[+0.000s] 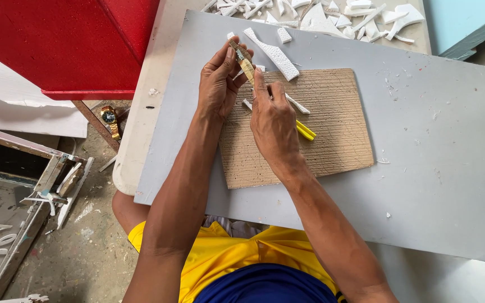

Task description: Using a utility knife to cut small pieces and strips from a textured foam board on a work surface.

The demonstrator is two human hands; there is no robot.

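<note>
Left hand gripping a small stick-like tool, right hand pinching its lower end and holding a yellow cutter, above scored cardboard mat on grey worktop; foam strip just beyond

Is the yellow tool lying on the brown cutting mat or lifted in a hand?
Lying on the mat: the yellow tool rests flat on the brown cutting mat, partly hidden under the right hand.

This is a craft workshop. A scored cardboard cutting mat lies on a grey board; white foam offcuts pile beyond the mat, and a paint-spattered concrete floor with wooden frames lies left of it.
</note>
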